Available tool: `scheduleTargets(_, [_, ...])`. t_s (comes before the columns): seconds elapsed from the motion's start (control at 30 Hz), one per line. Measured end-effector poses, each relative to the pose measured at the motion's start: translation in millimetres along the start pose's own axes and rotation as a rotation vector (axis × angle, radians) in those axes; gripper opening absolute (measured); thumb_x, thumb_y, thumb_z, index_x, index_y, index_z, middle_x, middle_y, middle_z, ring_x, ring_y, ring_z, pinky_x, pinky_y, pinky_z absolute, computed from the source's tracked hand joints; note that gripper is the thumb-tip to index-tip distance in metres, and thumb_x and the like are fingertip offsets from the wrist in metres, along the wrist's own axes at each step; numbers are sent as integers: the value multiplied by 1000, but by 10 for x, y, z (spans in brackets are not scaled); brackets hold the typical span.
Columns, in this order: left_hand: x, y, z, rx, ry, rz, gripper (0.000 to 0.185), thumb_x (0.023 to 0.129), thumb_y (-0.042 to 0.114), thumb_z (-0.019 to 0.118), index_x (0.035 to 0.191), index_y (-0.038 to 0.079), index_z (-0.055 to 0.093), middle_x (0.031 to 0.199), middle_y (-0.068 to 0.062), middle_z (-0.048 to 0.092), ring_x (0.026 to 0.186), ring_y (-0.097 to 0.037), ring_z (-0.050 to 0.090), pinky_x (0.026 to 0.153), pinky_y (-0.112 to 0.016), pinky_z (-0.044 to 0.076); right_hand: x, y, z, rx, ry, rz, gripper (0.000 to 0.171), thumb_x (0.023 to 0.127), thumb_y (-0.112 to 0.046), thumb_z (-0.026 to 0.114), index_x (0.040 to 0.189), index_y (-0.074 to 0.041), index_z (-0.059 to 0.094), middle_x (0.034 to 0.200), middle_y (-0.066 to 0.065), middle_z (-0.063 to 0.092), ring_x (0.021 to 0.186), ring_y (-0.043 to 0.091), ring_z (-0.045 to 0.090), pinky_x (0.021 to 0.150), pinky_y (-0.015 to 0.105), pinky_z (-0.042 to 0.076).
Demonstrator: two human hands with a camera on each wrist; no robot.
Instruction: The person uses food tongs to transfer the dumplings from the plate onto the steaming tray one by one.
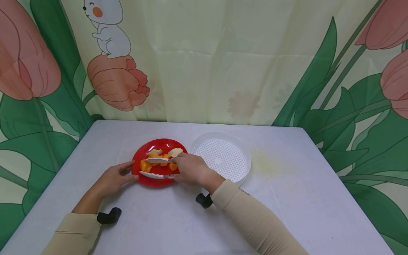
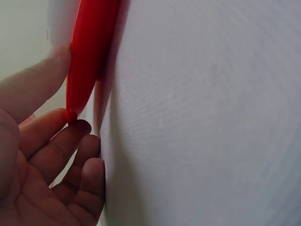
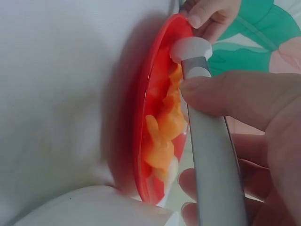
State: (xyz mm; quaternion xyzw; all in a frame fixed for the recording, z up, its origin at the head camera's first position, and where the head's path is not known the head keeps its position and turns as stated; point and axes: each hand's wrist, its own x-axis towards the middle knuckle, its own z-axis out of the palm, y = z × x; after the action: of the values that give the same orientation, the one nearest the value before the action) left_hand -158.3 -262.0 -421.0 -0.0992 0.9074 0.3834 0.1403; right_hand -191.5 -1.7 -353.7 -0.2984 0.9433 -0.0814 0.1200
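My right hand [image 1: 192, 169] grips tongs [image 1: 156, 160], arms apart; orange pieces [image 1: 146, 166] left of it on red plate [image 1: 162, 143]. My left hand [image 1: 113, 179] pinches rim. Off-centre squeeze could pop piece loose; slack left pinch might let plate slide.

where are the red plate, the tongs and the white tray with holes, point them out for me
red plate [image 1: 163, 143]: head view, on its far rim
tongs [image 3: 212, 146]: right wrist view, on the grey arm
white tray [image 1: 223, 156]: head view, on its perforated base
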Motion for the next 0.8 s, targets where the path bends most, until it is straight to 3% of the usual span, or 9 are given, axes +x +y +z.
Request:
scheduleTargets(0.4, [8, -1, 3, -7, 1, 1, 89, 72, 42, 71, 142, 16, 24, 136, -24, 32, 120, -44, 30, 72, -42, 51, -50, 47, -25, 53, 34, -5, 64, 68, -30, 77, 124, -16, 52, 114, -1, 53, 100, 15, 48, 62, 23, 51])
scheduleTargets(0.8, [-10, 0, 21, -8, 10, -7, 90, 71, 41, 72, 142, 16, 24, 136, -25, 33, 119, -44, 31, 71, -42, 51, -107, 106, -80, 92, 68, -15, 59, 69, -26, 76, 123, -14, 53, 108, -1, 55, 93, 14, 49, 60, 20, 49])
